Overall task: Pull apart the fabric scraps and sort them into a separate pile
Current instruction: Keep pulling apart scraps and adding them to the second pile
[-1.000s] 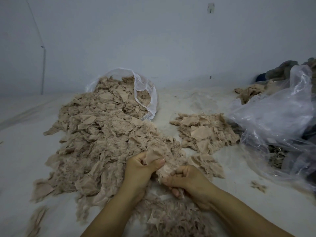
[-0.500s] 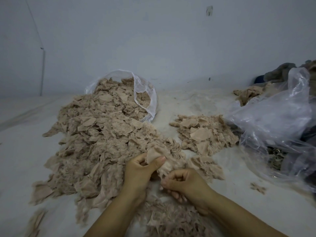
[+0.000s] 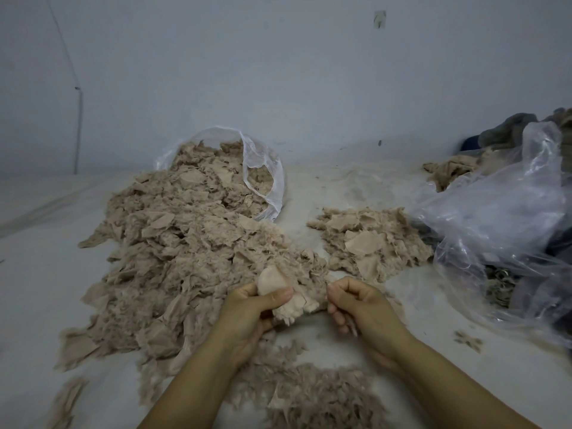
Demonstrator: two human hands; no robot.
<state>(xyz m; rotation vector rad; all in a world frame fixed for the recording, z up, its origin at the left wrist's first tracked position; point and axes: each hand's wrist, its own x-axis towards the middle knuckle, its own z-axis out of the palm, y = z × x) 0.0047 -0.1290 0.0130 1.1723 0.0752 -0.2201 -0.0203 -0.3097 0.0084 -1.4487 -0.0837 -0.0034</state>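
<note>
A big heap of beige fabric scraps (image 3: 185, 252) spills across the white surface from a clear plastic bag (image 3: 263, 171) lying on its side at the back. A smaller separate pile of scraps (image 3: 368, 243) lies to the right of it. My left hand (image 3: 250, 314) grips a pale clump of scraps (image 3: 288, 295) at the heap's near edge, thumb on top. My right hand (image 3: 359, 305), fingers curled, pinches the clump's frayed right end. More loose scraps (image 3: 309, 394) lie between my forearms.
A large crumpled clear plastic bag (image 3: 501, 230) fills the right side, with dark cloth (image 3: 507, 131) and tan fabric (image 3: 452, 171) behind it. A stray scrap (image 3: 467, 340) lies near my right forearm. A pale wall rises right behind the surface.
Both hands have lifted slightly and drawn apart, my right hand moving to the right, so the clump is stretched between them.
</note>
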